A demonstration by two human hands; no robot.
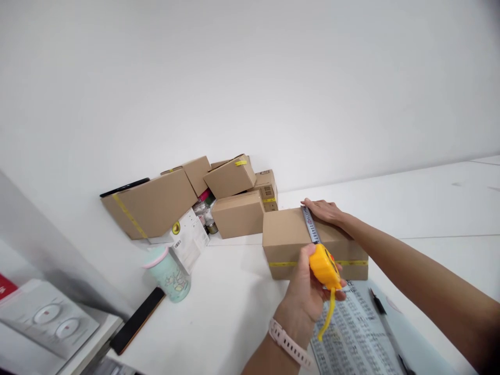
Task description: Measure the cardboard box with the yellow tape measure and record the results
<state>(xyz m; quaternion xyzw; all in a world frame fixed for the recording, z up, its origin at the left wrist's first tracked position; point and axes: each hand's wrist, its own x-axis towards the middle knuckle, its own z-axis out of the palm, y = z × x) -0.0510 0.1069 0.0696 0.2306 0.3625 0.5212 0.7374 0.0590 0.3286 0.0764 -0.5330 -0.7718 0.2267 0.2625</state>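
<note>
My left hand (308,291), with a pink watch strap on the wrist, is closed round a yellow tape measure (325,268) at the near edge of a brown cardboard box (287,237). The tape blade (311,225) runs across the box top to its far edge. There my right hand (326,211) lies on the box, its fingers pressing the blade's end against the cardboard. The box has a yellow tape strip along its front face and sits on a white table (234,297).
A pile of several cardboard boxes (230,179) stands against the white wall at the back. Before it are a white carton (187,239), a mint cup (170,271) and a black phone (136,320). A printed sheet (351,333) and a pen (385,323) lie near me.
</note>
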